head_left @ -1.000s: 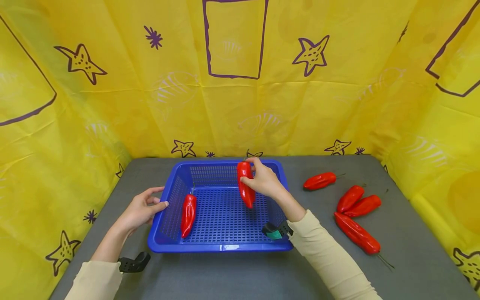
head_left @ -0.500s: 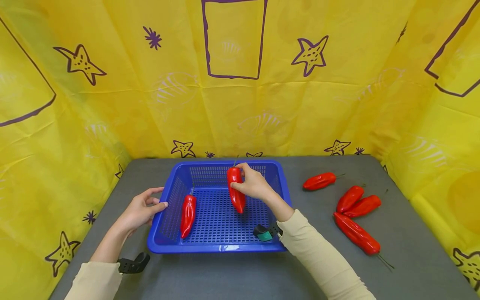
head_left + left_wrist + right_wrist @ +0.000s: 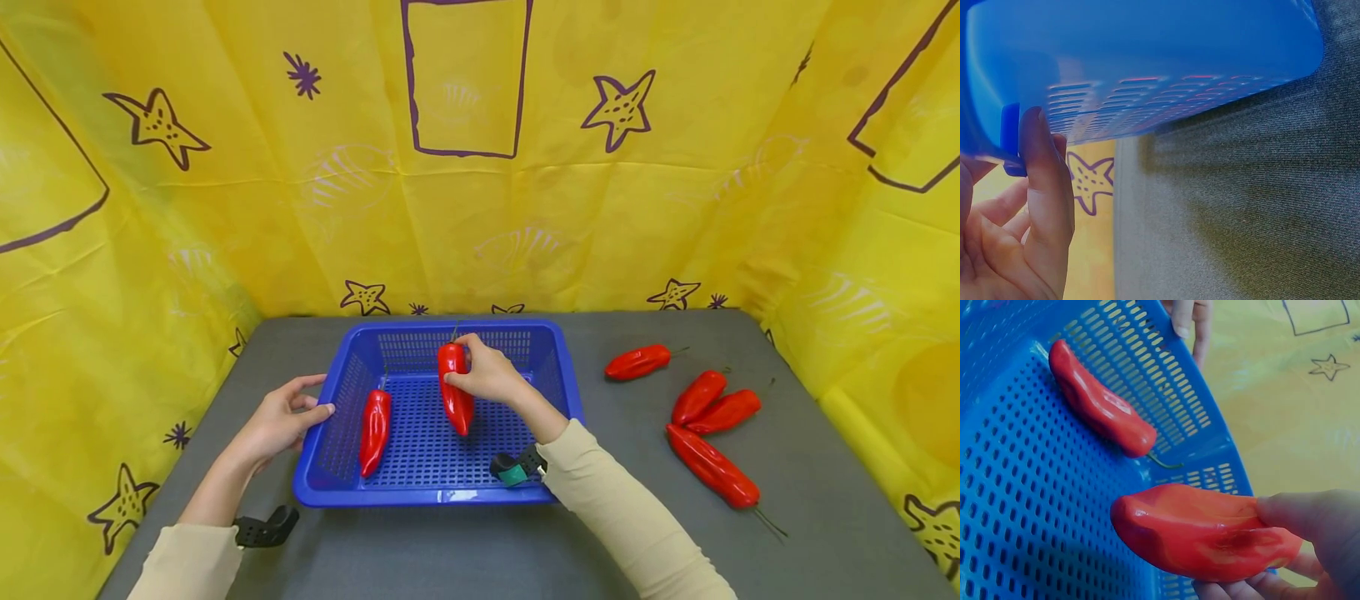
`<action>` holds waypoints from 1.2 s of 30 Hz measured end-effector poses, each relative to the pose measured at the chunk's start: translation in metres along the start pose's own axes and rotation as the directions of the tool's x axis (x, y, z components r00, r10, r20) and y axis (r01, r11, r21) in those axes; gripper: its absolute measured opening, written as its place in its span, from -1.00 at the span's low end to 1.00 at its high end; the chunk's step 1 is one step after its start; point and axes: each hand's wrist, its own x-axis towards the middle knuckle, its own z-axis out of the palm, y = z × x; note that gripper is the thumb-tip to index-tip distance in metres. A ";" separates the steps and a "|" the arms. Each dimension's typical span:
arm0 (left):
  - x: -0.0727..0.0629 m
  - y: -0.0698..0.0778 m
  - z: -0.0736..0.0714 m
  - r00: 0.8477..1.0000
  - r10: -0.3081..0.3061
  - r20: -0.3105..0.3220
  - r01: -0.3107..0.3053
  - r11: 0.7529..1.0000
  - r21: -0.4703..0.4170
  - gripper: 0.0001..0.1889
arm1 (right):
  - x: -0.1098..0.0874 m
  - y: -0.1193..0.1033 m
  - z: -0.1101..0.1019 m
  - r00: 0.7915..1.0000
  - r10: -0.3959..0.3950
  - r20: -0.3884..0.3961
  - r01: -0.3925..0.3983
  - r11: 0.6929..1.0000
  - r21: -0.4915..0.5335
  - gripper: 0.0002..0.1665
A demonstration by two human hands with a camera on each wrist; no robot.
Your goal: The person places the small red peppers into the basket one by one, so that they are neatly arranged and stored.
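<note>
My right hand (image 3: 489,373) pinches a long red pepper (image 3: 454,392) between thumb and fingers, over the middle of the blue plastic basket (image 3: 450,497). The pepper's tip points toward the basket's front and its stem toward the back. In the right wrist view the held pepper (image 3: 1191,534) hangs above the perforated floor. A second red pepper (image 3: 376,433) lies in the basket by the left wall, its green stem toward the back. At the left rim, my left hand (image 3: 281,419) grips the basket edge with the thumb on top; the left wrist view shows the thumb (image 3: 1041,150) against the rim.
Several red peppers lie on the grey table (image 3: 600,517) right of the basket: a single pepper (image 3: 638,363) at the back, and a cluster with a larger pepper (image 3: 712,467) in front. A yellow patterned cloth (image 3: 480,208) walls the table's back and sides.
My right hand has carried its pepper leftward and slightly toward me, from the basket's right part to its middle. My left hand stays on the rim.
</note>
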 end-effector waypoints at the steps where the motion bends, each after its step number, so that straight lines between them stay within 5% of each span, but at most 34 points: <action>1: 0.000 0.000 0.000 1.000 0.000 -0.001 0.000 1.000 0.002 -0.29 | 0.000 -0.001 0.001 1.000 -0.001 0.004 0.001 1.000 -0.003 -0.34; 36: 0.001 0.000 -0.001 1.000 -0.006 -0.003 0.007 1.000 0.010 -0.28 | 0.017 -0.014 0.042 0.978 0.107 0.177 -0.129 0.984 0.119 -0.35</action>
